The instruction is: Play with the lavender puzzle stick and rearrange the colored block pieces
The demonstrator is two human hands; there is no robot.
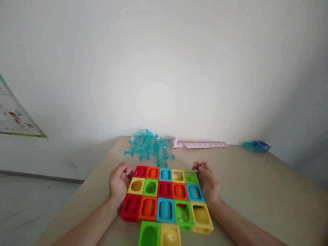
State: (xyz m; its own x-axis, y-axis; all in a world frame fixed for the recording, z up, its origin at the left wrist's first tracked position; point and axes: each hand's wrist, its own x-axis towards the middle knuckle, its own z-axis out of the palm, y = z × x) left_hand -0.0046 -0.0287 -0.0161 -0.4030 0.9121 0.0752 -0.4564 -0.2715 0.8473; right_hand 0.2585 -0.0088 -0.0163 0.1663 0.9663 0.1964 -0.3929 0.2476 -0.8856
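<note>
A flat block of coloured hollow plastic cubes (165, 194) lies on the tan table (256, 191), in rows of red, orange, blue, yellow and green. My left hand (120, 182) rests against its left side with fingers curled at the red and yellow cubes. My right hand (207, 181) presses the right side by the green and blue cubes, fingers bent inward. Two further cubes, green (149, 235) and yellow (170, 235), sit at the near edge of the block. Neither hand lifts a cube.
A heap of clear turquoise track pieces (150, 147) lies behind the block. A lilac strip (200, 145) stretches along the far edge, and a small blue-green item (256, 146) sits far right. A poster (14, 118) hangs on the left wall.
</note>
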